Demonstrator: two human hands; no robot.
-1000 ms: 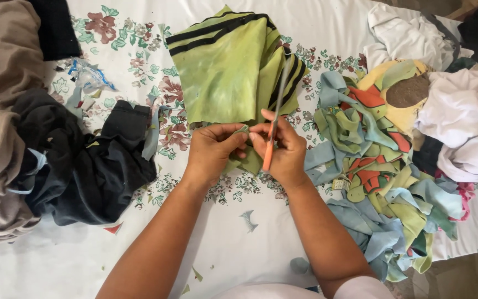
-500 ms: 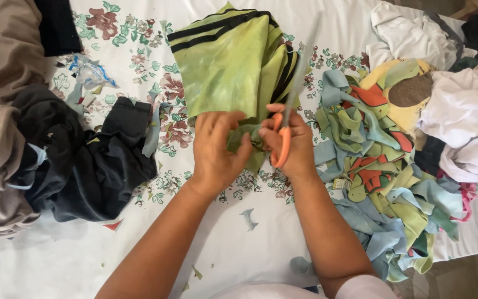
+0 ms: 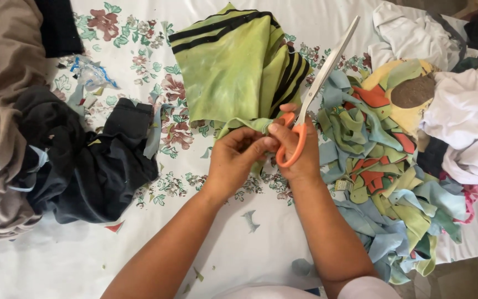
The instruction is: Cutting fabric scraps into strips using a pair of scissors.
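Head view: the orange-handled scissors (image 3: 305,105) have swung up since a moment ago, blades now pointing away over the green black-striped cloth (image 3: 233,66). Right hand (image 3: 297,147) grips their handles; left hand (image 3: 236,158) pinches the cloth's near edge, touching the right.

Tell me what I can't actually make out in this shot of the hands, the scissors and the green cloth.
Head view only:
- Near edge of the green cloth: bunched under both hands, so no cut line shows.
- Left hand fingers: curled into the cloth, grip hidden.
- Scissors: lower handle loop hidden behind the right hand; the blades look closed.
- Dark clothes and brown cloth: cut off by the left edge.
- Scrap pile: overlapping, uncountable.
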